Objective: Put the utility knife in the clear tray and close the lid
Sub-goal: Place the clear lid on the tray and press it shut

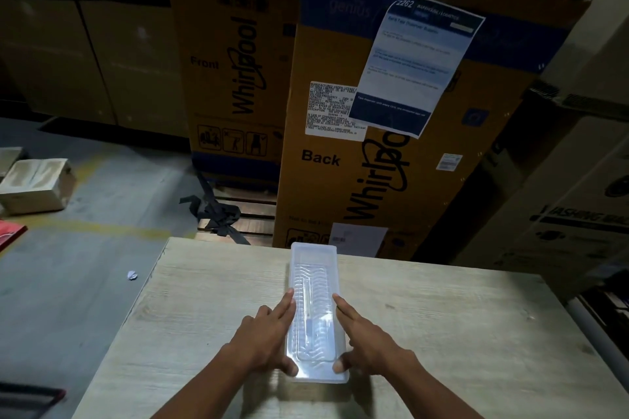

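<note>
Clear tray (315, 286), one, lidded, flanked by two hands' fingers (285, 308).

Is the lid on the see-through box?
Looks shut: the lid lies flat over the clear tray, both hands pressing its sides.

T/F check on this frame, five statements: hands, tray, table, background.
1. Both hands flank the long clear plastic tray. True: the left hand is on its left side and the right hand on its right.
2. The tray lies on a pale wood-grain table. True.
3. The tray lies crosswise, long side facing the person. False: it runs lengthwise away from the person.
4. One hand holds a utility knife above the tray. False: both hands rest against the tray.
5. Brown cardboard Whirlpool boxes stand behind the table. True.
</note>
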### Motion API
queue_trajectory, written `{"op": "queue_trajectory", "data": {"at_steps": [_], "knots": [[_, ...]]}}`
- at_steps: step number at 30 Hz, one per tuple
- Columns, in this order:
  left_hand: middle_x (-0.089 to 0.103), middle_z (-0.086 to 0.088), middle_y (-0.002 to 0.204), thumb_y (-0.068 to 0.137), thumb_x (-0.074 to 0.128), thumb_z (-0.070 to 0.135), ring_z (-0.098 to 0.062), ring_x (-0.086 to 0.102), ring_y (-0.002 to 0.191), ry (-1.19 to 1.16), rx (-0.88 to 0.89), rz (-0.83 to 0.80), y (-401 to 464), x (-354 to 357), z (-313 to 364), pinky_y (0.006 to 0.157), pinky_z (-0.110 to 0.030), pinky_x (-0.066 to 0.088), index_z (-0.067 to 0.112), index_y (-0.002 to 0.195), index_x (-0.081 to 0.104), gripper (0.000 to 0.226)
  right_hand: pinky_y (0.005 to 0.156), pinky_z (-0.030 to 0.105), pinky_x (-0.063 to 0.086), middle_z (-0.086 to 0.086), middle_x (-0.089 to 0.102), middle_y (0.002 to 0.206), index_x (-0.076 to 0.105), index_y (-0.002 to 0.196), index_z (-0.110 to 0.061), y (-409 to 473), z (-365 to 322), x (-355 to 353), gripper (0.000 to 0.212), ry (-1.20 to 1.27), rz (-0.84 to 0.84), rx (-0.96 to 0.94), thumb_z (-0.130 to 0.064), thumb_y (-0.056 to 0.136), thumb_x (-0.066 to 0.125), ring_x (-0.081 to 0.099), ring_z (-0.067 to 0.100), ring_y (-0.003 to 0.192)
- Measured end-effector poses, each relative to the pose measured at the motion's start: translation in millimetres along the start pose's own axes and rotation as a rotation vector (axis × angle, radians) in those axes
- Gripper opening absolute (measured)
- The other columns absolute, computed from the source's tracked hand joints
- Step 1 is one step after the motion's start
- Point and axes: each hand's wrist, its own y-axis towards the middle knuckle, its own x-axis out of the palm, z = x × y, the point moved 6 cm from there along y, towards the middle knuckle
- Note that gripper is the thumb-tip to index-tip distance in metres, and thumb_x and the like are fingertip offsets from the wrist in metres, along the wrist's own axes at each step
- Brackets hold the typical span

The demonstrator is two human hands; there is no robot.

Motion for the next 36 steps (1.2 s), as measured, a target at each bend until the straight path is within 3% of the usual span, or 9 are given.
{"op": "queue_trajectory", "data": {"at_steps": [5,8,12,18,22,25,30,33,36], "knots": [[-0.019,0.005,0.168,0.074,0.07,0.068,-0.033,0.029,0.145,0.059,0.013,0.017,0.2,-7.1,0.6,0.114,-0.053,0.034,0.023,0.159,-0.004,0.121,0.118,0.043,0.038,-0.012,0.004,0.171,-0.004,0.159,-0.039,1.8,0.5,-2.4,0.116,-0.029,0.01,-0.001,-0.027,0.082,0.082,0.027,0.025,0.153],[-0.01,0.007,0.17,0.084,0.065,0.059,-0.03,0.027,0.147,0.024,0.012,0.071,-1.4,-14.8,1.7,0.115,-0.053,0.033,0.024,0.158,0.01,0.099,0.122,0.042,0.035,-0.011,-0.006,0.171,-0.01,0.158,-0.039,5.3,-1.2,-2.0,0.116,-0.02,-0.06,-0.033,-0.026,0.086,0.079,0.018,0.025,0.156],[-0.007,0.009,0.17,0.084,0.067,0.057,-0.028,0.026,0.148,-0.012,0.007,0.081,-0.9,-16.1,1.3,0.115,-0.052,0.032,0.025,0.157,0.015,0.094,0.124,0.043,0.032,-0.013,-0.019,0.169,-0.015,0.157,-0.04,6.2,5.1,-2.8,0.113,-0.085,-0.106,-0.068,-0.02,0.09,0.074,0.011,0.026,0.157],[-0.006,0.011,0.17,0.079,0.071,0.059,-0.027,0.022,0.149,0.001,0.004,0.089,2.5,-17.4,-1.0,0.115,-0.052,0.031,0.025,0.156,0.016,0.101,0.119,0.051,0.035,-0.015,-0.004,0.171,0.0,0.16,-0.036,4.6,7.6,-7.0,0.107,-0.238,0.006,-0.009,-0.025,0.086,0.078,0.032,0.027,0.15],[-0.011,0.007,0.17,0.075,0.074,0.061,-0.03,0.012,0.153,0.013,-0.022,0.03,10.6,-18.1,-3.1,0.12,-0.056,0.022,0.025,0.158,-0.002,0.118,0.12,0.053,0.029,-0.012,0.005,0.17,0.015,0.159,-0.029,11.8,-0.4,-12.1,0.108,-0.253,0.018,0.028,-0.026,0.078,0.087,0.03,0.027,0.149],[-0.013,0.005,0.17,0.073,0.075,0.064,-0.031,0.009,0.154,0.04,-0.017,-0.01,16.4,-20.9,-3.7,0.121,-0.058,0.019,0.025,0.158,-0.004,0.123,0.12,0.052,0.029,-0.008,0.014,0.169,0.027,0.156,-0.024,11.8,-6.4,-22.0,0.089,-0.264,0.034,0.016,-0.021,0.084,0.081,0.03,0.027,0.149],[-0.001,0.005,0.17,0.089,0.061,0.057,-0.031,0.014,0.153,0.067,0.014,0.067,21.9,-34.0,-4.7,0.119,-0.054,0.026,0.024,0.155,0.02,0.085,0.11,0.04,0.041,-0.006,0.035,0.158,0.042,0.143,-0.027,23.4,-10.0,-32.6,0.066,-0.219,0.17,0.011,-0.013,0.088,0.075,0.043,0.024,0.133],[0.0,0.004,0.17,0.092,0.063,0.046,-0.033,0.013,0.154,0.096,0.017,0.079,28.8,-39.0,-7.2,0.119,-0.055,0.026,0.026,0.152,0.025,0.073,0.115,0.045,0.037,-0.005,0.023,0.164,0.04,0.141,-0.032,33.7,-6.4,-32.2,0.069,-0.213,0.139,0.039,-0.016,0.085,0.078,0.037,0.026,0.14],[-0.002,0.004,0.17,0.087,0.069,0.046,-0.033,0.011,0.154,0.074,0.006,0.048,36.8,-41.6,-9.3,0.12,-0.057,0.023,0.026,0.152,0.022,0.083,0.122,0.059,0.018,-0.006,-0.007,0.171,0.017,0.155,-0.037,44.9,0.6,-33.9,0.096,-0.232,0.064,0.069,-0.025,0.084,0.08,0.018,0.033,0.153]]}}
